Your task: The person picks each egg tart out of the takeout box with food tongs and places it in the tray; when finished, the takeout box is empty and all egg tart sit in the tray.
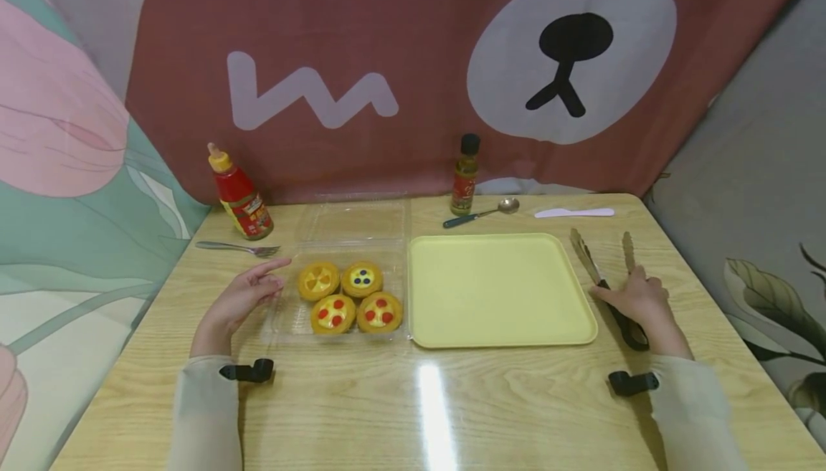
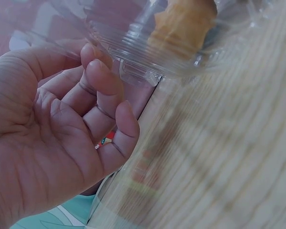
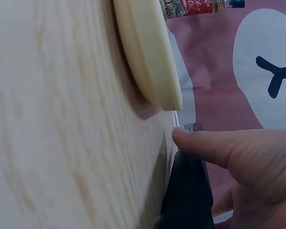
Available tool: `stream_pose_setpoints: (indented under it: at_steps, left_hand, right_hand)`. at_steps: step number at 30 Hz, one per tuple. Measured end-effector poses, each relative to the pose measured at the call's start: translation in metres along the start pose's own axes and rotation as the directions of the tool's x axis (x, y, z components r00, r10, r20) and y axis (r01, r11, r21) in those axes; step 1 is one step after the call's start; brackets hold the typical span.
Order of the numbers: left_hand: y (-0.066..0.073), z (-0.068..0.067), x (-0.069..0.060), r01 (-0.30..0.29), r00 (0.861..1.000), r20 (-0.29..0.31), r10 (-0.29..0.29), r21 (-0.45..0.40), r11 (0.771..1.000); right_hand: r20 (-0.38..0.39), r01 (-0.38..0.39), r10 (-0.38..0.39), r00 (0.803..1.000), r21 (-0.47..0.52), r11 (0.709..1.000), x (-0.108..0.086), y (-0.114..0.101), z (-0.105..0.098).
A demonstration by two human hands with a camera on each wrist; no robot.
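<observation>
My left hand (image 1: 241,302) is at the left rim of a clear plastic clamshell box (image 1: 290,320), its fingers loosely bent. In the left wrist view the fingertips (image 2: 102,76) lie by the box's edge; contact is hard to tell. Inside the box sit several small tarts: one with orange pieces (image 1: 318,281), one with blue dots (image 1: 362,279), and two with red dots (image 1: 333,314). At the right, my right hand (image 1: 645,306) spans a pair of metal tongs (image 1: 586,256) with black handles (image 3: 186,191), thumb on one arm and fingers round the other. The tongs lie spread on the table.
A yellow tray (image 1: 503,292) lies between box and tongs. Behind are a red sauce bottle (image 1: 241,198), a black-capped bottle (image 1: 464,177), a spoon (image 1: 480,214) and a pale knife (image 1: 574,213). A fork (image 1: 235,247) lies at left. The box's lid (image 1: 355,220) is folded back.
</observation>
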State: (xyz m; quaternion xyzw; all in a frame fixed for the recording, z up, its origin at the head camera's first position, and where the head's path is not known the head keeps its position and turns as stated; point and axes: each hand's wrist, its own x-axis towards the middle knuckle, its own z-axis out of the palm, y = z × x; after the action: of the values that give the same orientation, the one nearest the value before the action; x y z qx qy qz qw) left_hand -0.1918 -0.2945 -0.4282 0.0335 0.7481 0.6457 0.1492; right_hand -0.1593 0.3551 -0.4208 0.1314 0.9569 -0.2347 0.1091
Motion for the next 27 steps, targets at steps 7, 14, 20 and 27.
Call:
stream_pose_setpoints:
  at_steps: [7, 14, 20, 27]
  left_hand:
    - [0.0, 0.001, 0.0, 0.002, 1.0, -0.001, -0.002, 0.003, 1.0]
    - [0.001, 0.001, 0.0, 0.001, 1.0, -0.005, -0.001, 0.014, 1.0]
    - [-0.001, 0.0, 0.0, -0.001, 1.0, 0.001, 0.001, -0.004, 1.0]
    - [-0.001, -0.001, 0.001, -0.001, 1.0, 0.002, 0.0, 0.005, 1.0]
  right_hand:
    - [0.011, 0.008, -0.008, 1.0, 0.002, 1.0, 0.0, 0.003, 0.002]
    - [-0.09, 0.016, -0.014, 0.996, 0.019, 1.0, 0.006, 0.003, 0.006]
    - [-0.195, 0.072, -0.048, 0.98, 0.117, 0.991, 0.005, -0.008, 0.001]
    - [-0.31, 0.196, -0.145, 0.94, 0.141, 0.97, 0.002, -0.022, -0.006]
